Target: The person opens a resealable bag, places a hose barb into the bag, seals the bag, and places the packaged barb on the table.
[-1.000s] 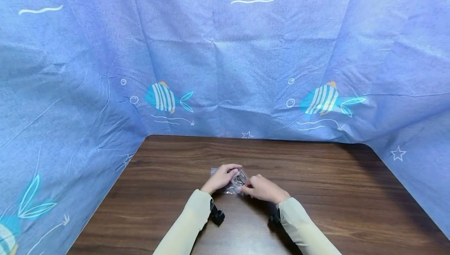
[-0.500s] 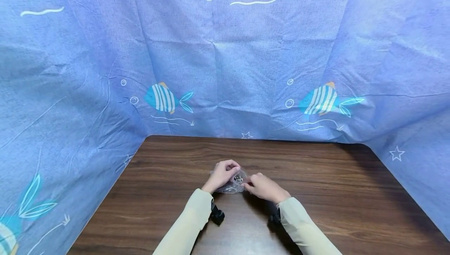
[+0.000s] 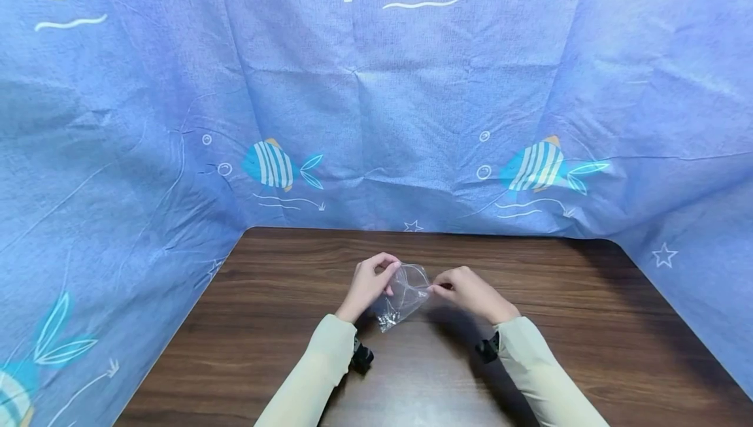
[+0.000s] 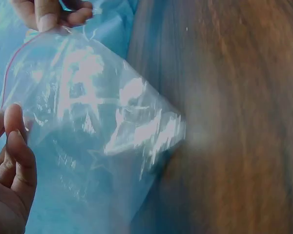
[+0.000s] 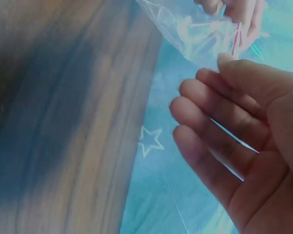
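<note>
A clear plastic zip bag with a red line along its mouth hangs tilted between both hands above the table. Small shiny pieces have gathered in its lowest corner; their kind is too small to tell. My left hand pinches the mouth's left side between thumb and fingers. At the opposite side, the right hand pinches the bag's edge. Seen from the left wrist, the bag spreads out with glare over its contents. In the right wrist view, the right hand's thumb and index finger meet at the bag's edge.
The dark wooden table lies beneath the hands. Behind it and along its sides hangs a blue cloth with fish and stars. A black wrist camera sits under the left sleeve, another by the right.
The bag has gone from lying low on the table to hanging stretched, its contents now in the bottom corner. My right hand has moved up and rightward, the left slightly up.
</note>
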The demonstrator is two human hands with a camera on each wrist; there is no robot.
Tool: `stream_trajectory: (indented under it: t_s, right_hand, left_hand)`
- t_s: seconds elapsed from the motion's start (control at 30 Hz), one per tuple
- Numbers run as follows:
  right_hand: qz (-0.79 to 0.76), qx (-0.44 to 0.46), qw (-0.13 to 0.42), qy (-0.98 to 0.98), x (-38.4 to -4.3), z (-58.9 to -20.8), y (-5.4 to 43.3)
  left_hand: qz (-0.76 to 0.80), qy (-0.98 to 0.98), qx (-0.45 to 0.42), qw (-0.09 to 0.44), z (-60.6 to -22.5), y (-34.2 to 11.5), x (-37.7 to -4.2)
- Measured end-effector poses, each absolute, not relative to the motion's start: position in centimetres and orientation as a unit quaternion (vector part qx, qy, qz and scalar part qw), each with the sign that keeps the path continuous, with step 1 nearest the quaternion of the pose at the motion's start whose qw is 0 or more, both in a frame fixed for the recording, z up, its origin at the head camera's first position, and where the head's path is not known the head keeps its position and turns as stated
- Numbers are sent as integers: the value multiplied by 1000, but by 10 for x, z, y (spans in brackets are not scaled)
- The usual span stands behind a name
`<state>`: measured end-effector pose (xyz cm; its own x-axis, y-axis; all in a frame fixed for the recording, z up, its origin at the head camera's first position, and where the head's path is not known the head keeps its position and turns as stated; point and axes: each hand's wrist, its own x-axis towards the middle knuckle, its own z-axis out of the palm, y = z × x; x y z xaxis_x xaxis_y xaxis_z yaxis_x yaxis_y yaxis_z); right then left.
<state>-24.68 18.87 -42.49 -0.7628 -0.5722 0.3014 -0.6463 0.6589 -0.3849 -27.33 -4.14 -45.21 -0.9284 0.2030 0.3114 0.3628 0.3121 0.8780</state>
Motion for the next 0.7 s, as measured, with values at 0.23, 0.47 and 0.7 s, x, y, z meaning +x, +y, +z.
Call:
stream_trajectory:
  t_s: [0.23, 0.47, 0.7]
  right_hand:
    - [281, 299, 123, -904, -246, -417, 205]
    - [345, 224, 142, -901, -247, -414, 207]
    - [422, 174, 90, -885, -247, -415, 209]
  left_hand:
    - [-509, -826, -221, 102, -442, -38, -265]
    - [-497, -831, -240, 75, -439, -36, -260]
    - [-510, -820, -257, 46, -441, -34, -260]
